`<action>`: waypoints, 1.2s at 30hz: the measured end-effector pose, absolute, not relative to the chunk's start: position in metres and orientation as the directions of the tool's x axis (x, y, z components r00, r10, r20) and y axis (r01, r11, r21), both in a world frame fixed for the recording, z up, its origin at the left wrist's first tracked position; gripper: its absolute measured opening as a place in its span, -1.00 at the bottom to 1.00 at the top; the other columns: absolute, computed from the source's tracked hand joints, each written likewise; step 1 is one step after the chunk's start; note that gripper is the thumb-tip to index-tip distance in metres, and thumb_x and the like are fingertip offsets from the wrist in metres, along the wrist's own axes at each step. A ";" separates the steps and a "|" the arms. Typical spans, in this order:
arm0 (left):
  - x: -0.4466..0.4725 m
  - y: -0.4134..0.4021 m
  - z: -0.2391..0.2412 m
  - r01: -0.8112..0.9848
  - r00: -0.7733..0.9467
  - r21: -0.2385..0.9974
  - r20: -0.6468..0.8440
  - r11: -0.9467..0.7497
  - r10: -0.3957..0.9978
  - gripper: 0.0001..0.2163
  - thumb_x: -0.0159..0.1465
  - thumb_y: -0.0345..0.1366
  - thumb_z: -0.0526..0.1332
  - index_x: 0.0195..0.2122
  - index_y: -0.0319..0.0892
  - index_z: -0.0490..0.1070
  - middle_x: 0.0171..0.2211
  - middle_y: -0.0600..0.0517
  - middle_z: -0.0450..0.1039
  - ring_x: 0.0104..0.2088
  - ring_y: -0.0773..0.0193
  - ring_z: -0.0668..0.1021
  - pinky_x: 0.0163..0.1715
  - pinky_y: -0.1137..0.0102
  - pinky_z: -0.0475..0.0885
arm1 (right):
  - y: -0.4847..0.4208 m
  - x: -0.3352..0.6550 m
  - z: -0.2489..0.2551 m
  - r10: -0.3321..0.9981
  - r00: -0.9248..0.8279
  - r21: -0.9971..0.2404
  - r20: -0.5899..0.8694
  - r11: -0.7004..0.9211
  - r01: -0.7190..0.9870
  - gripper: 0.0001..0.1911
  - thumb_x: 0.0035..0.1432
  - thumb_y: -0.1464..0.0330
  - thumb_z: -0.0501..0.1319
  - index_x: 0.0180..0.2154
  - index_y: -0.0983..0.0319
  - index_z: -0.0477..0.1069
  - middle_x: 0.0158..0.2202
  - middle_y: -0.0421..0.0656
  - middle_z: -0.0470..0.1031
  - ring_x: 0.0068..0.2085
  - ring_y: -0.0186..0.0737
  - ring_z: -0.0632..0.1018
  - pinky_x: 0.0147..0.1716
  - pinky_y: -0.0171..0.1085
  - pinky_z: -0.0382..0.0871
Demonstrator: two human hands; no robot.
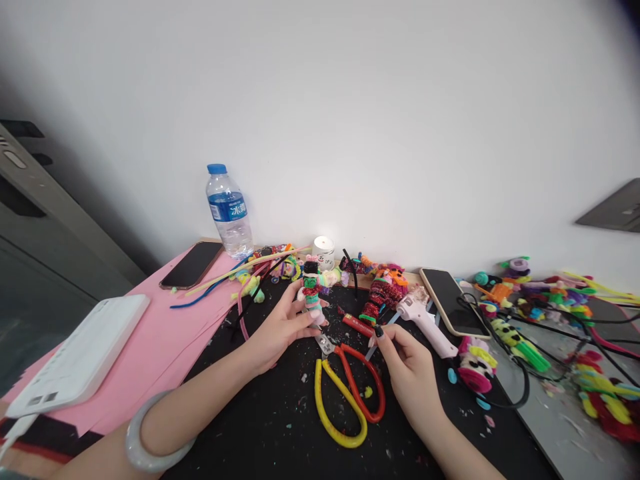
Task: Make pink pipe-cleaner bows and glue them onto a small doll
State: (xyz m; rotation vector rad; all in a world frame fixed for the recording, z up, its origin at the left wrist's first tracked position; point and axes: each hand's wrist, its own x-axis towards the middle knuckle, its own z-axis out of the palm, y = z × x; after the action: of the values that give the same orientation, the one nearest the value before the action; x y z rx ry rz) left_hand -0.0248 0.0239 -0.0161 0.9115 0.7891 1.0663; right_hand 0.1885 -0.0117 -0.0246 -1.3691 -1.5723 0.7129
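My left hand (285, 323) is closed around a small pipe-cleaner doll (312, 293) with a black and pink top, a green face and a red glittery band. The doll stands upright in the fingers. My right hand (407, 357) is pinched, thumb against fingers, close to a red tube-shaped thing (357, 325); what it holds, if anything, is too small to make out. Between the hands lie scissors (345, 393) with one yellow and one red handle, their blades pointing at the doll. A pale pink glue gun (427, 325) rests right of my right hand.
A water bottle (229, 213) and a dark phone (193, 265) stand left on pink paper (150, 350), near a white power bank (80, 353). Behind are a white cup (324, 252) and red glittery pipe-cleaner pieces (377, 297). Another phone (453, 301), cables and several colourful dolls (520, 343) lie right.
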 end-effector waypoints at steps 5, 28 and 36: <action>-0.022 0.026 -0.022 -0.321 0.275 0.943 0.009 0.083 0.961 -0.39 0.06 -0.37 0.31 0.09 -0.01 0.06 -0.31 0.08 0.41 -0.30 0.29 0.49 -0.25 0.33 0.40 | -0.012 0.189 -0.025 0.968 0.022 -0.869 0.251 0.215 0.447 -0.72 0.20 0.25 0.06 -0.49 0.24 0.32 -0.51 -0.19 0.38 -0.44 -0.25 0.39 -0.44 -0.32 0.23; -0.025 0.030 -0.022 -0.219 0.122 0.974 -0.030 0.057 0.992 -0.37 0.09 -0.28 0.26 0.16 -0.04 0.00 -0.14 0.00 0.35 -0.30 0.28 0.54 -0.23 0.30 0.44 | -0.014 0.190 -0.024 0.969 0.042 -0.881 0.245 0.204 0.428 -0.73 0.21 0.26 0.05 -0.47 0.24 0.32 -0.51 -0.23 0.34 -0.44 -0.29 0.35 -0.41 -0.33 0.20; -0.035 0.036 -0.028 0.252 0.111 0.957 0.121 -0.145 0.986 -0.53 0.10 -0.29 0.23 0.06 -0.13 0.20 -0.33 0.03 0.41 -0.41 0.31 0.46 -0.42 0.43 0.35 | -0.015 0.189 -0.023 0.972 0.037 -0.884 0.230 0.193 0.425 -0.73 0.21 0.25 0.05 -0.47 0.24 0.31 -0.51 -0.23 0.33 -0.45 -0.28 0.34 -0.41 -0.33 0.18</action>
State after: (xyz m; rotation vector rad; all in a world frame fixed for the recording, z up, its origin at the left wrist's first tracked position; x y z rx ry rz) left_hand -0.0348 0.0363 -0.0281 1.5464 1.2593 1.1004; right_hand 0.1891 -0.0148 -0.0227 -1.3799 -1.5429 0.7444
